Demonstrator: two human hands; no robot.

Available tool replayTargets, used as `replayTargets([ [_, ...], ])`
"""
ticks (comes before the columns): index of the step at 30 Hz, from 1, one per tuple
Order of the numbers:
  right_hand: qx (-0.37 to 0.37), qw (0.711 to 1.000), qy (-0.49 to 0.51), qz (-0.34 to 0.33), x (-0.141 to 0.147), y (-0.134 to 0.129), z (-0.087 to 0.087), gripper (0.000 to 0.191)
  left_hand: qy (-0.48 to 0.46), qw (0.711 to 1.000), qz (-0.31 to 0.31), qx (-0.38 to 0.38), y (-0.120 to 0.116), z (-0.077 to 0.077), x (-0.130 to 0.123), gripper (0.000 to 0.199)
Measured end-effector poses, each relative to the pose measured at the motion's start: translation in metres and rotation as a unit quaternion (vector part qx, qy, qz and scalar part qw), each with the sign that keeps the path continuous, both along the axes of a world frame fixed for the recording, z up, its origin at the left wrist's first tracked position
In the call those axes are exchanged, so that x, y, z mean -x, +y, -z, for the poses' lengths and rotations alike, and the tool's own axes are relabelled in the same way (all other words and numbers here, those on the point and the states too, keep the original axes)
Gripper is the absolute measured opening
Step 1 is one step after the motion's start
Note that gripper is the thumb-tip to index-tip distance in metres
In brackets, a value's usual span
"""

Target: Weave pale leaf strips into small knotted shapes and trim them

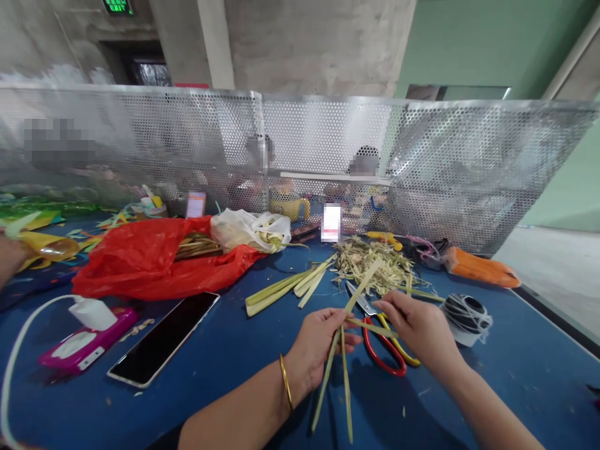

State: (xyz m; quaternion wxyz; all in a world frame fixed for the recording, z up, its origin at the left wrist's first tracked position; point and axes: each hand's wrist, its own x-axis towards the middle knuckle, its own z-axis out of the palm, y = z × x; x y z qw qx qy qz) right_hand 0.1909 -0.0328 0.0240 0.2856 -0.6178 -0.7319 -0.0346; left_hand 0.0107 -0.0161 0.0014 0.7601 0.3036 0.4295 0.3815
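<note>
A blue-topped counter runs back to a silvery perforated metal screen, with a crumpled red plastic bag lying at left and a loose heap of pale straw-coloured shavings piled right of centre. A left hand and a right hand work near each other in the foreground. A flat black-screened smartphone lies to their left; red-and-yellow-handled metal scissors rest between and behind them. Narrow pale-green plant strips cross above the counter, pinched in the left hand's fingers; the right hand's fingers curl close just beside them, whether gripping one cannot be told. A thin gold bangle circles the left wrist.
</note>
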Motion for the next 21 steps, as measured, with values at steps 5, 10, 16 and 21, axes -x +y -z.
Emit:
replayTargets([
  [5, -0.037, 0.997, -0.055, 0.031, -0.002, -0.001, 0.001, 0.045, 0.007, 1.000, 0.011, -0.026, 0.003, 0.006, 0.000, 0.017],
  [10, 0.005, 0.986, -0.152, 0.070, -0.003, 0.007, 0.013, 0.038, -0.098, 0.994, 0.017, 0.056, 0.001, 0.001, 0.002, 0.013],
  [16, -0.108, 0.982, -0.155, -0.008, 0.002, 0.008, 0.013, 0.019, -0.149, 0.985, 0.004, 0.091, -0.001, 0.000, 0.002, 0.015],
  [21, -0.142, 0.940, -0.133, -0.281, 0.027, -0.012, 0.001, 0.022, -0.161, 0.984, -0.025, 0.071, 0.004, 0.006, 0.002, 0.015],
])
